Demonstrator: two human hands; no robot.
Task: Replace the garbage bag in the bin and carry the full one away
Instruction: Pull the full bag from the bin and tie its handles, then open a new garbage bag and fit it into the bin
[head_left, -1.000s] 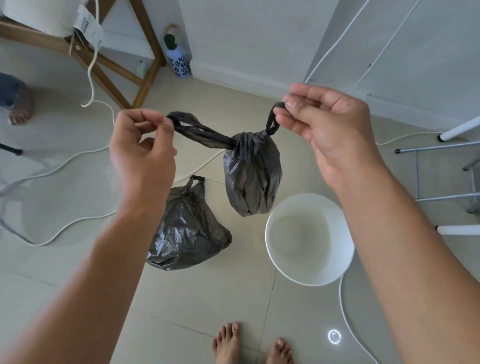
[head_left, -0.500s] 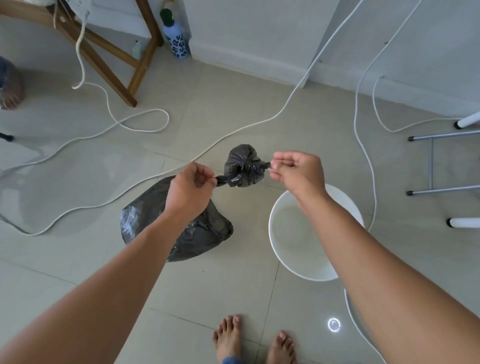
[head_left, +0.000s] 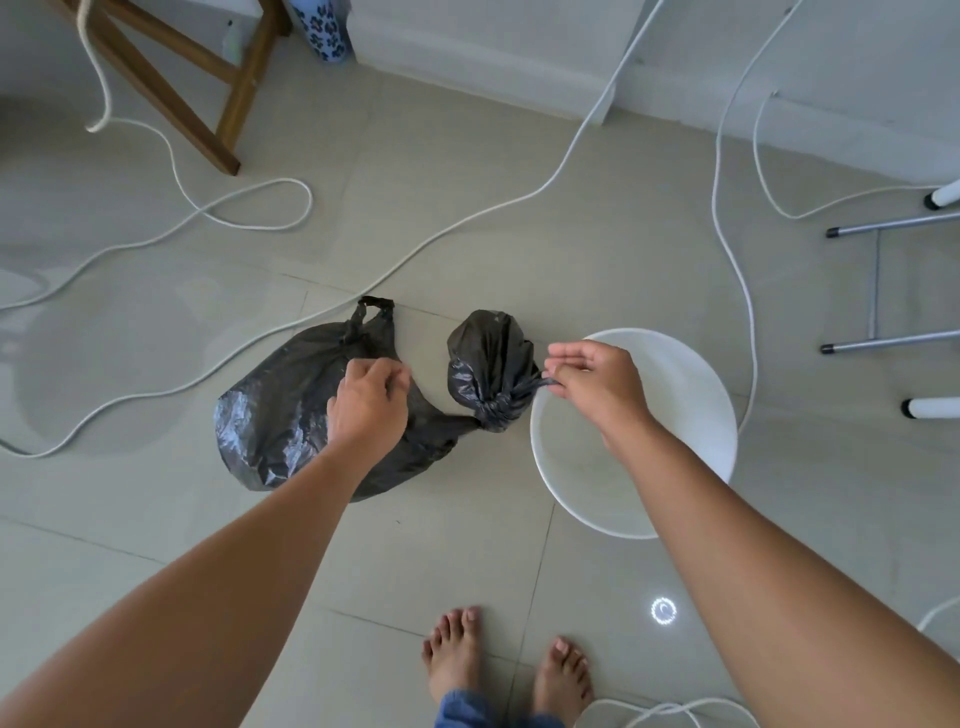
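A small knotted black garbage bag (head_left: 488, 364) is held low over the tiled floor (head_left: 467, 545), just left of the white bin (head_left: 691, 405). One twisted tail of its knot is pinched between the fingertips of the right hand (head_left: 597, 387), which is positioned over the bin's left rim. The other tail is stretched down and to the left toward the left hand (head_left: 366, 408); that hand is curled into a loose fist, but whether the tail is actually gripped in it cannot be told, since the strand passes out of sight beneath the hand. The 2 hands are kept apart, with the knot between them.

A second, larger black bag (head_left: 275, 415) is spread slackly on the floor just left of the small one, its handle loop (head_left: 374, 309) turned toward the wall; the left hand is seen in front of it. The bin is seen from above with its inside bare and white.

2 bare feet (head_left: 506, 665) are planted on the tiles at the lower edge. White cables (head_left: 441, 234) are trailed across the floor, and a wooden stand's legs (head_left: 171, 104) are seen at the upper left.
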